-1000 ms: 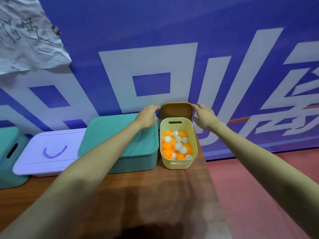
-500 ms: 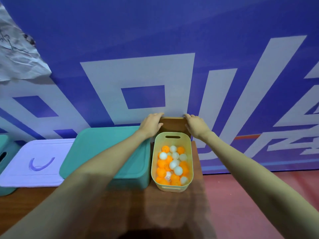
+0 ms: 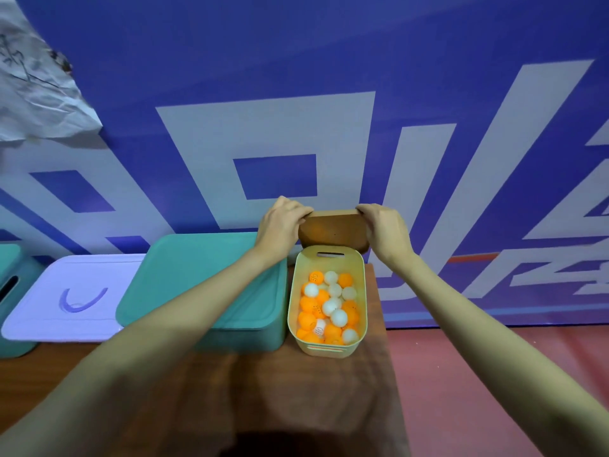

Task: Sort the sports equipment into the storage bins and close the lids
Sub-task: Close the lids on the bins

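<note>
brown lid (image 3: 333,229) pinched at both ends: left hand (image 3: 281,225), right hand (image 3: 384,229) fingers curled, above yellow bin (image 3: 360,291).

Far-left teal bin (image 3: 10,291) cut off by edge; ball markings (image 3: 315,277) illegible.

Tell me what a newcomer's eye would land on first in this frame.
The yellow bin at the wooden table's right edge, full of orange and white ping-pong balls. Behind it, the left hand and right hand grip a brown lid, tilted above the bin's far end.
</note>
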Demonstrator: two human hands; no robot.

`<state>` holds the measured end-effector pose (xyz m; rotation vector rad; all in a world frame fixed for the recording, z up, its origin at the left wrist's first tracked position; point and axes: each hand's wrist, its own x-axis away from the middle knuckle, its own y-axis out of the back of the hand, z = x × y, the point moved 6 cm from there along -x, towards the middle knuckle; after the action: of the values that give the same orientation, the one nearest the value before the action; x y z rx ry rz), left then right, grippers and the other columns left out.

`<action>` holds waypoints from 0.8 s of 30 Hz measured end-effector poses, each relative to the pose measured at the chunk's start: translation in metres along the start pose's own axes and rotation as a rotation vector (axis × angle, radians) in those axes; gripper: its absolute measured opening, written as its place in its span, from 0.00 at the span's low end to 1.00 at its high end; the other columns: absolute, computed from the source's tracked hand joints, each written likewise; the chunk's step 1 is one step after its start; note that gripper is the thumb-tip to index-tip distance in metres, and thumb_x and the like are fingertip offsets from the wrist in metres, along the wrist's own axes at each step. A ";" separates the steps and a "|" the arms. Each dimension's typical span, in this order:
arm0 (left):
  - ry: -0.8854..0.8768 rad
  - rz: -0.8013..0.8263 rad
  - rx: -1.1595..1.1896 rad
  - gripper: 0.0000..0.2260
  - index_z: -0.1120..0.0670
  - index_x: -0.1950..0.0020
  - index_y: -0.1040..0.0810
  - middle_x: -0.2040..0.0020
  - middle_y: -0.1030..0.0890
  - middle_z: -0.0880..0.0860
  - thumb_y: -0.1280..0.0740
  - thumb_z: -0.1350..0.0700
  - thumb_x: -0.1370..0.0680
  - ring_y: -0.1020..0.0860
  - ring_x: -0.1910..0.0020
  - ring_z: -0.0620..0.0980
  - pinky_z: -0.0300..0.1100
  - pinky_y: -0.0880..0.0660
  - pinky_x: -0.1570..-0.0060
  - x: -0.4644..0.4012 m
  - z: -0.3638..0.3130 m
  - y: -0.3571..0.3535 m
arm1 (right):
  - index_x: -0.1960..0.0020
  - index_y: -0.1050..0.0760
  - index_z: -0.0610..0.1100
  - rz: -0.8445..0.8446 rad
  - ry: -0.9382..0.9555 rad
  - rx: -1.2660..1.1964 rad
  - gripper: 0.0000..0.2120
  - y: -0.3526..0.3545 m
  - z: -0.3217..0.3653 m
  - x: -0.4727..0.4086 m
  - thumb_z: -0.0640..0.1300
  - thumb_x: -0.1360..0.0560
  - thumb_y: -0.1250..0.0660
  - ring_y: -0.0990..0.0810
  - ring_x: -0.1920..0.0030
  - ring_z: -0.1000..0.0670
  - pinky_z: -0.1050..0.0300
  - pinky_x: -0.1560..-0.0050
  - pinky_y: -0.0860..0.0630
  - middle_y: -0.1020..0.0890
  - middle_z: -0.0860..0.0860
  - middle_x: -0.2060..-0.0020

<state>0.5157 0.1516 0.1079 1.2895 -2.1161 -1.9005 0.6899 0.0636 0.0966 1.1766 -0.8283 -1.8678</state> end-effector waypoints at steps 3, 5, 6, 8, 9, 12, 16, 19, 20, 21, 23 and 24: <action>-0.025 0.006 0.010 0.09 0.58 0.45 0.19 0.49 0.19 0.54 0.35 0.65 0.23 0.25 0.48 0.54 0.46 0.27 0.54 0.021 -0.013 0.016 | 0.45 0.21 0.38 -0.025 0.082 -0.025 0.11 0.020 0.014 0.025 0.31 0.25 0.36 0.19 0.53 0.39 0.52 0.57 0.24 0.17 0.43 0.51; -0.039 0.030 0.016 0.09 0.59 0.45 0.19 0.46 0.20 0.54 0.35 0.65 0.24 0.25 0.45 0.54 0.46 0.27 0.51 0.041 -0.022 0.020 | 0.47 0.22 0.37 -0.023 0.161 -0.018 0.09 0.026 0.023 0.048 0.32 0.26 0.34 0.19 0.55 0.39 0.56 0.61 0.27 0.17 0.43 0.51; -0.048 0.044 0.019 0.09 0.59 0.45 0.20 0.43 0.21 0.55 0.35 0.65 0.24 0.25 0.43 0.54 0.46 0.26 0.49 0.053 -0.026 0.021 | 0.47 0.22 0.37 -0.009 0.192 -0.016 0.08 0.026 0.024 0.060 0.32 0.26 0.34 0.19 0.54 0.39 0.56 0.60 0.27 0.17 0.43 0.50; -0.058 0.093 0.030 0.08 0.59 0.46 0.21 0.38 0.23 0.56 0.35 0.65 0.25 0.25 0.39 0.56 0.47 0.26 0.46 0.079 -0.032 0.016 | 0.44 0.23 0.37 0.072 0.210 -0.008 0.11 0.016 0.021 0.085 0.33 0.27 0.33 0.20 0.47 0.39 0.54 0.53 0.25 0.19 0.43 0.43; -0.065 0.134 0.028 0.08 0.59 0.47 0.23 0.35 0.25 0.58 0.35 0.66 0.25 0.26 0.38 0.56 0.48 0.26 0.45 0.093 -0.035 0.010 | 0.42 0.23 0.38 0.127 0.211 0.001 0.14 0.008 0.019 0.098 0.33 0.28 0.33 0.21 0.44 0.40 0.51 0.48 0.25 0.21 0.43 0.40; -0.069 0.285 0.001 0.09 0.59 0.45 0.25 0.27 0.33 0.59 0.37 0.65 0.25 0.32 0.30 0.57 0.48 0.29 0.37 0.126 -0.046 -0.012 | 0.34 0.27 0.38 0.277 0.187 0.029 0.22 -0.017 0.013 0.132 0.33 0.28 0.33 0.24 0.37 0.39 0.46 0.39 0.27 0.25 0.41 0.34; -0.037 0.397 -0.037 0.16 0.57 0.32 0.31 0.23 0.39 0.58 0.41 0.63 0.20 0.41 0.24 0.53 0.39 0.47 0.28 0.152 -0.051 -0.034 | 0.30 0.32 0.37 0.324 0.177 0.113 0.25 -0.040 0.014 0.165 0.33 0.26 0.35 0.30 0.31 0.39 0.46 0.31 0.35 0.29 0.39 0.32; -0.103 0.504 -0.197 0.23 0.56 0.23 0.41 0.23 0.42 0.58 0.42 0.64 0.19 0.44 0.23 0.54 0.42 0.55 0.26 0.169 -0.047 -0.049 | 0.24 0.43 0.41 0.366 0.160 0.164 0.27 -0.056 0.012 0.187 0.34 0.22 0.41 0.42 0.24 0.43 0.49 0.27 0.44 0.40 0.43 0.25; -0.130 0.533 -0.262 0.25 0.56 0.22 0.43 0.22 0.42 0.59 0.42 0.64 0.19 0.45 0.23 0.55 0.45 0.56 0.25 0.174 -0.046 -0.053 | 0.23 0.47 0.42 0.399 0.143 0.174 0.29 -0.062 0.011 0.194 0.33 0.21 0.43 0.47 0.23 0.44 0.50 0.26 0.47 0.45 0.45 0.23; -0.159 0.558 -0.323 0.26 0.56 0.22 0.45 0.22 0.43 0.60 0.42 0.65 0.19 0.45 0.23 0.56 0.48 0.56 0.25 0.178 -0.045 -0.058 | 0.22 0.50 0.43 0.431 0.131 0.184 0.30 -0.067 0.011 0.200 0.32 0.21 0.44 0.51 0.23 0.45 0.51 0.25 0.49 0.48 0.46 0.23; -0.208 0.612 -0.411 0.27 0.57 0.22 0.47 0.22 0.45 0.62 0.42 0.67 0.19 0.47 0.23 0.59 0.52 0.56 0.25 0.183 -0.047 -0.066 | 0.22 0.50 0.43 0.455 0.126 0.189 0.30 -0.073 0.011 0.208 0.31 0.21 0.46 0.52 0.23 0.45 0.51 0.24 0.48 0.49 0.45 0.23; -0.229 0.641 -0.440 0.28 0.58 0.22 0.48 0.23 0.45 0.63 0.43 0.67 0.20 0.47 0.23 0.60 0.53 0.54 0.24 0.185 -0.048 -0.069 | 0.22 0.49 0.42 0.448 0.126 0.179 0.29 -0.076 0.011 0.211 0.31 0.21 0.46 0.51 0.23 0.44 0.49 0.25 0.45 0.48 0.44 0.23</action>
<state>0.4566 0.0124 -0.0278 0.2740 -1.7288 -2.0764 0.6009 -0.0782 -0.0522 1.0930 -1.1015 -1.3653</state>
